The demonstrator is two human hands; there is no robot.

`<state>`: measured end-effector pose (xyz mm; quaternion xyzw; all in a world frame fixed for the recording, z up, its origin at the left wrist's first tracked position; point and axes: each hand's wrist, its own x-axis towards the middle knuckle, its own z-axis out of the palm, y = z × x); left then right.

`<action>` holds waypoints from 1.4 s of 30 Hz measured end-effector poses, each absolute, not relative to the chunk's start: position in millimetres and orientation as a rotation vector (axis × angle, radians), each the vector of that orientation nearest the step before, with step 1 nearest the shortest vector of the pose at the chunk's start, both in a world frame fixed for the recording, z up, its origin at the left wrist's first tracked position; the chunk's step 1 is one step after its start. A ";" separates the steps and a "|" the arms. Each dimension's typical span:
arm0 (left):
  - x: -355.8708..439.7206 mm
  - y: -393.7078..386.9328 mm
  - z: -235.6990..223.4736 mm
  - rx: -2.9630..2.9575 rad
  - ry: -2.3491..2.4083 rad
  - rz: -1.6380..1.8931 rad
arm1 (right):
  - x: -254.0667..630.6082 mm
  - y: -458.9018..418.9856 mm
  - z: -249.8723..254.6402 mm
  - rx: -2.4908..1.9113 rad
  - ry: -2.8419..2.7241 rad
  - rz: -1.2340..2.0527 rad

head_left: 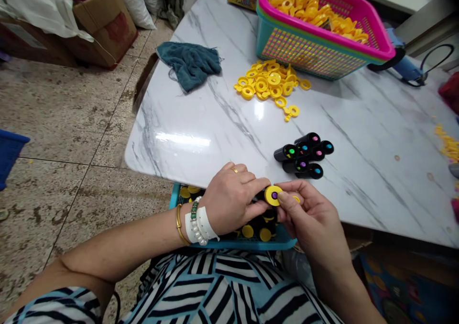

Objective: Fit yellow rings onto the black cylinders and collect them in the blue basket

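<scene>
My left hand (233,197) is closed around a black tube at the table's near edge. A yellow ring (273,195) sits on the tube's end, with a purple dot in its middle. My right hand (308,214) pinches that ring from the right side with thumb and fingers, and a second yellow piece shows under its fingers. Below both hands a blue tray (283,242) on my lap holds black tubes fitted with yellow rings. A small stack of black tubes (304,155) with coloured tips lies on the marble table (201,137) just beyond my hands.
A loose pile of yellow rings (270,85) lies mid-table before a pink and teal basket (322,47) full of more rings. A teal cloth (190,63) lies at the left edge. A blue tool with a cable (405,66) rests at the right. Cardboard boxes (103,23) stand on the floor.
</scene>
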<state>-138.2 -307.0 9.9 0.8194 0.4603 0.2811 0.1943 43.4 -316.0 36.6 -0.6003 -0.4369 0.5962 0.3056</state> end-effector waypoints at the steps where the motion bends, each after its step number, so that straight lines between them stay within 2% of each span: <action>1: -138.0 -307.5 13.8 2.257 1.272 0.772 | 43.2 -314.8 37.3 -1.596 -1.147 1.591; 4: -136.2 -307.3 26.7 2.067 1.279 0.739 | 42.6 -312.9 37.8 -1.608 -1.131 1.643; 9: -131.3 -306.0 34.5 1.879 1.304 0.715 | 40.1 -315.2 32.7 -1.556 -1.204 1.542; 15: -129.0 -317.8 11.8 2.031 1.280 1.053 | 38.3 -317.7 22.0 -1.424 -1.106 1.532; 19: -121.8 -321.2 -0.3 2.125 1.283 1.130 | 39.6 -320.7 15.2 -1.359 -1.037 1.508; 26: -115.8 -325.8 -8.6 2.134 1.339 1.155 | 31.8 -326.2 19.6 -1.435 -1.246 1.188; 31: -123.9 -320.5 5.4 1.958 1.127 1.109 | 35.2 -322.0 20.4 -1.417 -1.224 1.375; 36: -118.9 -324.4 9.5 1.652 1.181 1.051 | 32.3 -317.8 17.1 -1.315 -1.131 1.517; 42: -116.3 -327.5 0.7 1.795 1.221 1.060 | 40.7 -324.4 11.9 -1.225 -1.130 1.537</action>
